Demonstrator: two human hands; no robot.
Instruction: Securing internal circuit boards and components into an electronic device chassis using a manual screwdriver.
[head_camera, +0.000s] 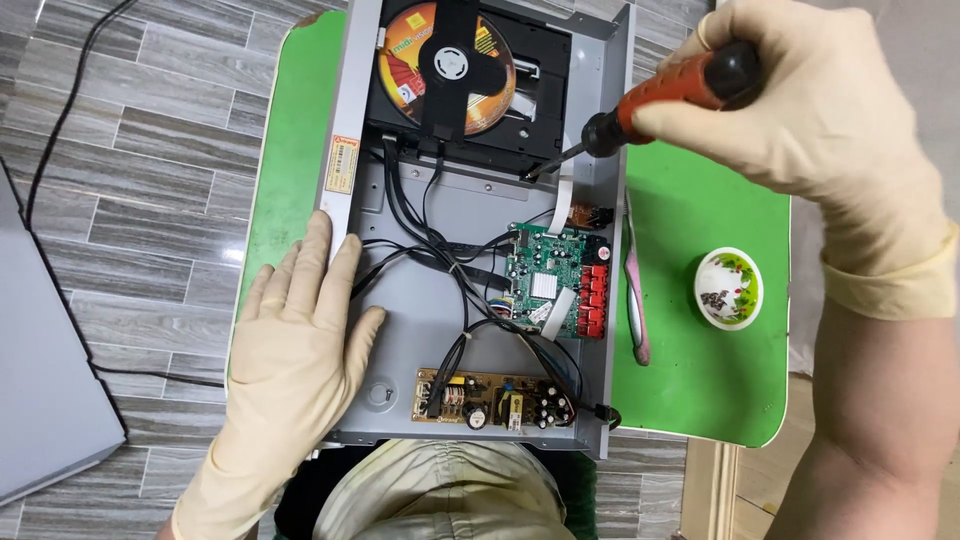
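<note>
Nearest the wearer, the left hand (290, 360) lies flat, palm down, fingers spread, across the left edge of the opened disc player (470, 230); it appears to steady the metal case on the green table (700, 400). Inside, near that edge, sits a brown power board (495, 398), with black cables running up to a green circuit board (555, 280). To the right, apart from the case, a small patterned bowl (728, 288) stands on the table, likely placed to hold loose parts, though its contents are unclear. Farther off, the right hand (800, 110) is wrapped tight around an orange-handled screwdriver (640, 105). Its tip meets the black disc tray (470, 80), which carries an orange disc (450, 70).
</note>
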